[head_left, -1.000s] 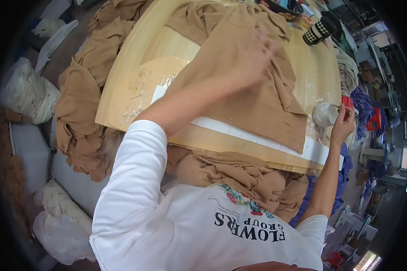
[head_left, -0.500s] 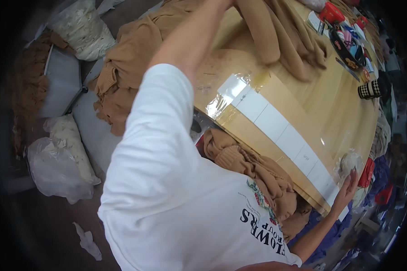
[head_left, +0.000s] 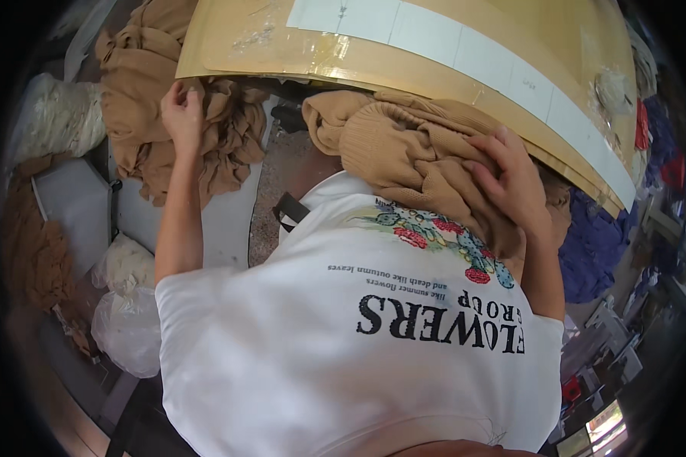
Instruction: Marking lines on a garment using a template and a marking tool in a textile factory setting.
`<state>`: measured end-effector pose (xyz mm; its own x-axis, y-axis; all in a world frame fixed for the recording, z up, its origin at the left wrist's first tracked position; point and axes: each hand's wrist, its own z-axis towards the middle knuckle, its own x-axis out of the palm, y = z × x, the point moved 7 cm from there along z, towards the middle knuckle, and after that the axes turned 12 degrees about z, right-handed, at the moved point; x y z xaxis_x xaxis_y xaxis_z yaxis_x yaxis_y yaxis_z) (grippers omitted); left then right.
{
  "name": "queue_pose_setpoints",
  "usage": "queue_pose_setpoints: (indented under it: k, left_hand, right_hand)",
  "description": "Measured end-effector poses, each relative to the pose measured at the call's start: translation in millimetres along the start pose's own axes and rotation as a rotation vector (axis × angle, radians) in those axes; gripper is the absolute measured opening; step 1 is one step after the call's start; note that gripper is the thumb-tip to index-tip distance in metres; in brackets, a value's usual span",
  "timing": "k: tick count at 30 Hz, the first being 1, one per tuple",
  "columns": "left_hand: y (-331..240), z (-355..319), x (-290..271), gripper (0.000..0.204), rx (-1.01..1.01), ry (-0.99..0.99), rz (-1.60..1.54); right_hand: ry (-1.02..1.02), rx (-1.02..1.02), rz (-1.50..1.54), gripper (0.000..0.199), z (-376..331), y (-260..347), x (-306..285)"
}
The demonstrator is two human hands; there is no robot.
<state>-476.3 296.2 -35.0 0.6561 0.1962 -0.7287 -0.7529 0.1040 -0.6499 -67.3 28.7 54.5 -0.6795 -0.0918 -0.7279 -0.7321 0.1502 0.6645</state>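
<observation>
In front of my body, below the table edge, lies a bunched brown knit sweater (head_left: pixel 404 148) with a ribbed band. My right hand (head_left: pixel 514 179) rests on its right part, the fingers and thumb apart. Over on the left, a heap of brown knit garments (head_left: pixel 141 99) lies beside the table's corner. My left hand (head_left: pixel 183 114) is at this heap, its fingers curled closed. Whether cloth is pinched in them is hidden.
The yellowish table (head_left: pixel 236 46) has a white marked strip (head_left: pixel 503 65) along its near edge. Clear plastic (head_left: pixel 613 91) lies at its right end. White sacks (head_left: pixel 57 118) and a clear bag (head_left: pixel 129 331) stand left. Purple cloth (head_left: pixel 598 244) hangs at the right.
My view has swung downward and left. My left hand has come back from over the table to the left heap. My right hand has moved from the table's right end onto the sweater.
</observation>
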Motion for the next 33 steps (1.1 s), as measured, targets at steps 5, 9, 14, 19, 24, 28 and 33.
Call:
queue_pose_setpoints:
  k: [5,9,14,19,24,28,33]
  left_hand:
    - [-234,-128,-5,0.03,1.091,0.189,-0.113]
    - [-279,-162,61,0.014,0.819,0.757,-0.363]
    - [-345,-173,110,0.031,0.648,0.99,-0.579]
    - [-385,-190,111,0.044,0.691,1.414,-0.495]
    - [-379,-183,115,0.024,0.227,1.61,-0.601]
    - [-373,-172,116,0.023,0.143,1.577,-0.681]
    - [-397,-154,86,0.034,0.192,1.553,-0.887]
  right_hand:
    - [0.059,0.275,0.499,0.03,-14,-39,-12]
    - [-0.12,0.199,0.422,0.025,-28,-55,-12]
    - [-0.422,0.118,0.773,0.017,-27,-47,-45]
    - [-0.448,0.025,0.863,0.017,-28,-1,-82]
    - [-0.273,-0.034,1.009,0.02,-31,-18,-69]
    - [-0.183,0.104,0.774,0.013,-35,-45,-52]
    - [-0.604,-0.192,0.801,0.014,-42,-9,-104]
